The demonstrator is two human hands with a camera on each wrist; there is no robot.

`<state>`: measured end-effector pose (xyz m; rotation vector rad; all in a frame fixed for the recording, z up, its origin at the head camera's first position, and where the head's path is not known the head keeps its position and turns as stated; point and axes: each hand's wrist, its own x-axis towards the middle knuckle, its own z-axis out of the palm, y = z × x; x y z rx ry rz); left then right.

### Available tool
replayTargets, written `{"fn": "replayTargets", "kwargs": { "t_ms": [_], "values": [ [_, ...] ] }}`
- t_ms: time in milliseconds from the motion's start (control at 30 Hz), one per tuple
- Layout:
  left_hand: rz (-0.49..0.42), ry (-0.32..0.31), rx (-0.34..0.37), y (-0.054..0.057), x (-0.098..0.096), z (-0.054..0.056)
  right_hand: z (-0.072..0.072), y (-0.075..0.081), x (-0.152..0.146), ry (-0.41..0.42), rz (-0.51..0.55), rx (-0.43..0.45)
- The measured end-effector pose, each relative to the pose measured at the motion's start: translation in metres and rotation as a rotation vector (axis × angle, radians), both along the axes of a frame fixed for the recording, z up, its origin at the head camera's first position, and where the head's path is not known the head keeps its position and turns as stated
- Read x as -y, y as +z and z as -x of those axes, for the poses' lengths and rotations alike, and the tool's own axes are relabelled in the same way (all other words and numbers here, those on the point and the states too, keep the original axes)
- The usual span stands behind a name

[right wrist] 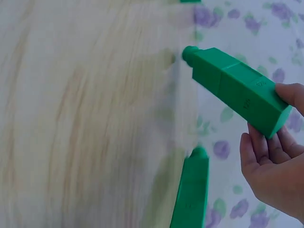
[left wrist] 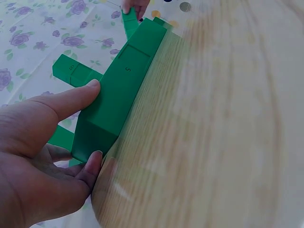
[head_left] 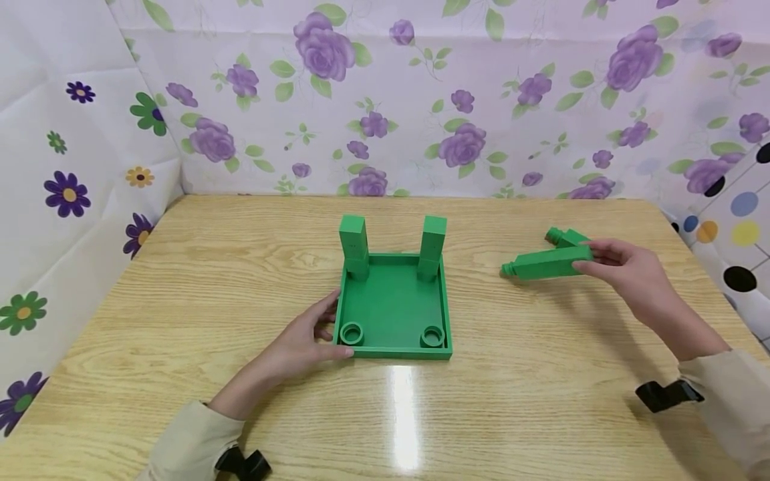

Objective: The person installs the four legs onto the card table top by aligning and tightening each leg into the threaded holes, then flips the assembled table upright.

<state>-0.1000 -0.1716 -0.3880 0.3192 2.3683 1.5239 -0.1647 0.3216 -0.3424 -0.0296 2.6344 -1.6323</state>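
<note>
A shallow green square tray (head_left: 397, 300) with a raised rim lies on the table. Square green posts (head_left: 353, 240) stand upright at its two far corners, and round sockets (head_left: 432, 337) show at the two near ones. My left hand (head_left: 307, 337) grips the near left corner, thumb on the front rim and fingers against the left side. To the right, my right hand (head_left: 628, 270) pinches the plain end of a loose green post (right wrist: 240, 90). Its round threaded peg points left, tilted over the tabletop. Behind it lies another green post (head_left: 568, 237), partly hidden in the head view.
The wooden table (head_left: 240, 254) has a flowered cloth (head_left: 373, 120) hanging behind it. A patterned sheet with colourful flowers (head_left: 78, 194) rises along the left edge, and a dotted one (head_left: 742, 230) along the right. Black straps (head_left: 668, 394) cross both sleeves.
</note>
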Motion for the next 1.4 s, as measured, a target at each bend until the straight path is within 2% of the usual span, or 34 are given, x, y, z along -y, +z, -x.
{"fn": "replayTargets", "kwargs": {
  "t_ms": [133, 367, 433, 533, 667, 867, 933, 1133, 1400],
  "values": [
    [-0.014, 0.0, 0.004, 0.001, -0.001, 0.0, -0.004, 0.006, 0.015, 0.005, 0.115, -0.027],
    [-0.012, 0.004, 0.01, 0.002, -0.001, 0.0, -0.009, 0.013, 0.045, 0.036, 0.473, -0.078],
    [-0.009, 0.003, 0.011, 0.001, -0.001, 0.0, -0.011, 0.017, 0.054, 0.057, 0.533, -0.086],
    [0.0, 0.001, 0.005, 0.001, 0.0, 0.0, -0.017, 0.025, 0.07, 0.087, 0.568, -0.108],
    [0.005, 0.004, -0.003, 0.001, 0.0, 0.0, -0.024, 0.036, 0.095, 0.116, 0.485, -0.157],
    [-0.005, -0.007, 0.0, 0.0, -0.001, 0.001, -0.029, 0.046, 0.129, 0.165, 0.253, -0.195],
    [-0.008, -0.01, -0.001, -0.001, -0.001, 0.002, -0.029, 0.048, 0.14, 0.182, 0.207, -0.207],
    [-0.007, -0.011, -0.016, -0.001, 0.0, 0.003, -0.025, 0.05, 0.174, 0.253, 0.171, -0.2],
    [-0.019, -0.016, -0.019, -0.002, 0.0, 0.003, -0.022, 0.044, 0.218, 0.365, 0.221, -0.179]
  ]
}}
